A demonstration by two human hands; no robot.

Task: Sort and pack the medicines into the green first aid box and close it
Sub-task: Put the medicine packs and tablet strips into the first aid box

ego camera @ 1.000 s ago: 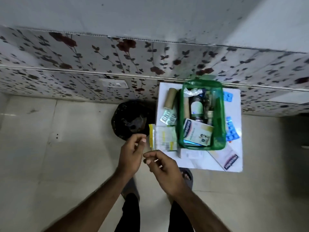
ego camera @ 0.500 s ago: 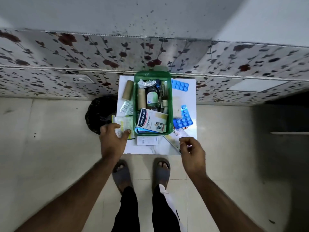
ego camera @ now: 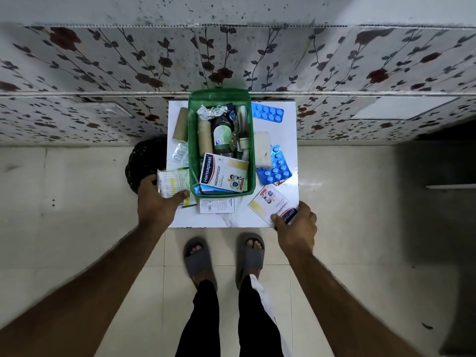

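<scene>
The green first aid box (ego camera: 192, 150) stands open on a small white table (ego camera: 239, 217), holding a Hansaplast carton (ego camera: 222, 173), a dark bottle (ego camera: 221, 135), a bandage roll and foil. My left hand (ego camera: 154, 204) grips a pale green and white packet (ego camera: 171, 184) at the box's left front corner. My right hand (ego camera: 296, 225) pinches a second Hansaplast carton (ego camera: 270, 204) at the table's front right corner. Two blue blister strips (ego camera: 268, 113) (ego camera: 277, 166) lie to the right of the box.
A tan roll (ego camera: 180, 124) and a clear blister strip (ego camera: 180, 155) lie left of the box. In front of it is a white leaflet (ego camera: 216, 205), and a white pad (ego camera: 262, 149) sits on its right. A black bin (ego camera: 144, 161) stands left of the table. A flowered wall is behind.
Both hands moved apart from in front of me onto the table. The left closed on the green packet, the right reached the Hansaplast carton at the front right corner and gripped it.
</scene>
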